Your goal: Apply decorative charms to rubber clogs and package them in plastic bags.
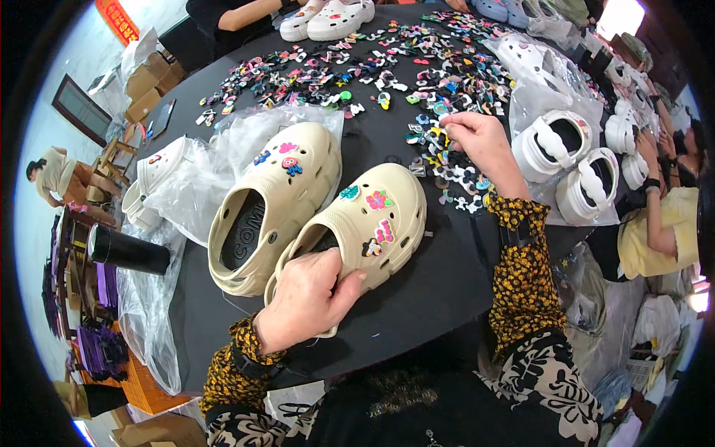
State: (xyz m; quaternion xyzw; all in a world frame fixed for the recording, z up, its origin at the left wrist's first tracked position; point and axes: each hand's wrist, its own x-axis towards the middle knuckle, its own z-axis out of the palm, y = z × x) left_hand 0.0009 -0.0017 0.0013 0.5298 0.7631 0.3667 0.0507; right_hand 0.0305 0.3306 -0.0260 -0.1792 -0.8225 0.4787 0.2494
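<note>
Two beige clogs (277,182) lie side by side on the dark table, toes pointing away. My left hand (302,298) grips the right-hand beige clog (391,212) at its heel opening, fingers inside and thumb along the rim. Colourful charms, among them a pink flower (379,200) and a green leaf (348,193), sit on that clog's upper. The other clog carries a pink charm and a red and blue figure. My right hand (480,145) is over the near edge of a spread of loose shoe charms (439,145), thumb and fingertips pinched together. What lies between them is too small to make out.
White clogs (555,145) stand at right on clear plastic. More wrapped white clogs (160,167) and a black cylinder (130,249) are at left. Other people sit around the table; one wears a yellow top (674,235). Another white pair (339,21) is at the far edge.
</note>
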